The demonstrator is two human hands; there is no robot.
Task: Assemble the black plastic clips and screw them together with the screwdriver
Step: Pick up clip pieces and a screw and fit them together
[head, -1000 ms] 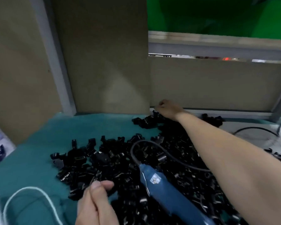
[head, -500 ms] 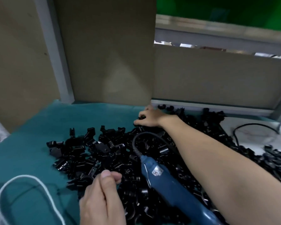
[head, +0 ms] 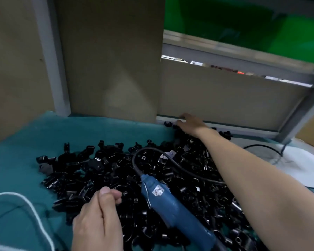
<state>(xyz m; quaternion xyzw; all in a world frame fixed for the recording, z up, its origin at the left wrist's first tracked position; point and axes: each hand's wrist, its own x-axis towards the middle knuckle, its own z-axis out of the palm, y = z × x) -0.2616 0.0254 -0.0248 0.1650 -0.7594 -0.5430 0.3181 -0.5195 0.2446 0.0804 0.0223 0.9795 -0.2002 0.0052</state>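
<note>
A large heap of black plastic clips [head: 98,171] covers the teal mat [head: 16,160]. Across the heap lies a blue electric screwdriver [head: 170,205], with its dark cord [head: 134,160] looping up from the rear end. My right hand [head: 190,124] reaches to the far edge of the table, its fingers spread over the rearmost clips [head: 168,124] beside the wall rail. My left hand [head: 98,218] hovers at the near edge of the heap. Its fingers are curled with the thumb pressed on the forefinger, and what it may hold is hidden.
Cardboard panels [head: 112,60] and a grey metal post [head: 51,60] close off the back and left. A white cord [head: 34,214] loops over the mat at the lower left. At the right lie a white sheet [head: 301,165] and a black cable [head: 261,146].
My right hand has moved from the back of the heap farther back and right, up to the wall rail. The left hand has stayed curled near the heap's front.
</note>
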